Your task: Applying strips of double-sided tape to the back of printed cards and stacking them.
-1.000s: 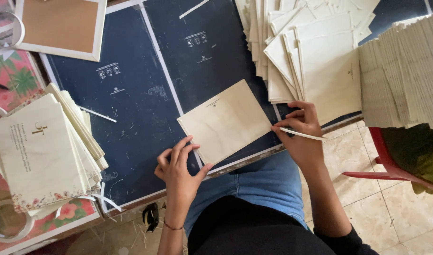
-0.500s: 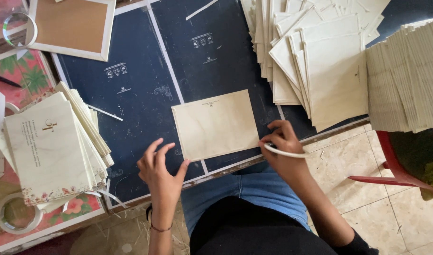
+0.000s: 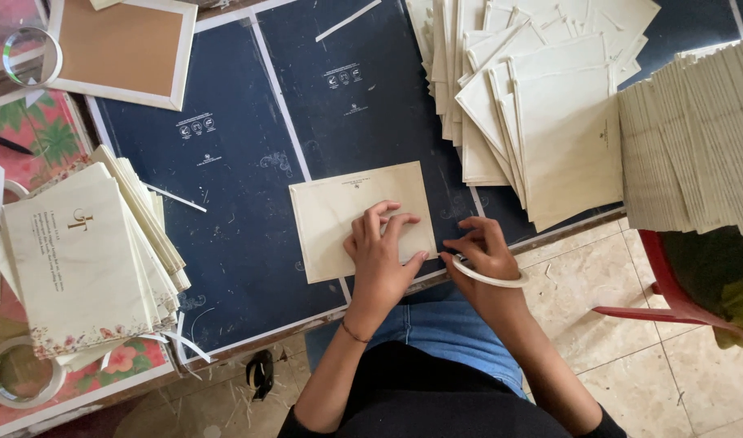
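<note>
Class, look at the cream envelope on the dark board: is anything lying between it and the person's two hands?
Nothing visible is in the way. The left hand already rests flat on the cream envelope. The right hand, wearing a white tape roll around its wrist, sits just beside the envelope's right edge, with only bare dark board between them.

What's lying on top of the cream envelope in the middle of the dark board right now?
Only the left hand rests on the cream paper envelope, fingers spread over its lower right part. That covered patch and whatever lies beneath the envelope cannot be seen. The right hand sits beside it, off the envelope.
</note>
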